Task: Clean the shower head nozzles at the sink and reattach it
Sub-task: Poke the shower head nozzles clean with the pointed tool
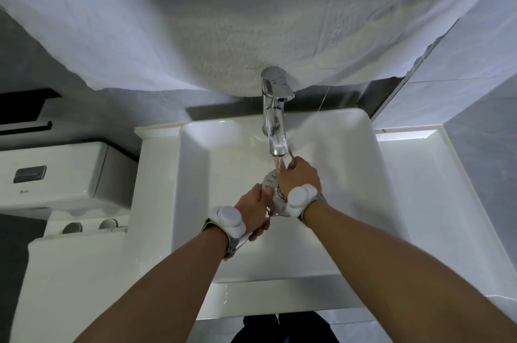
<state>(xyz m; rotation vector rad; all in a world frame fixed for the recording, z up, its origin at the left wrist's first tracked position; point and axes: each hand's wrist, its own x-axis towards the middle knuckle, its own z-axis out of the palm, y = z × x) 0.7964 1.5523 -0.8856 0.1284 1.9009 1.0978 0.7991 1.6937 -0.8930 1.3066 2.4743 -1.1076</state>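
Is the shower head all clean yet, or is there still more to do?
Not yet. The shower head is already off its fitting and over the sink. Now the left hand grips it under the running tap, while the right hand holds a thin tool against it. Finishing the nozzles and reattaching it are still left.

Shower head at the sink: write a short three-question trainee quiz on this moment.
1. True or false: water runs from the faucet onto the shower head.
2. Which of the hands grips the shower head's handle: left hand or right hand?
3. What stands left of the sink? A) toilet tank B) bathtub C) laundry basket

Key: 1 true; 2 left; 3 A
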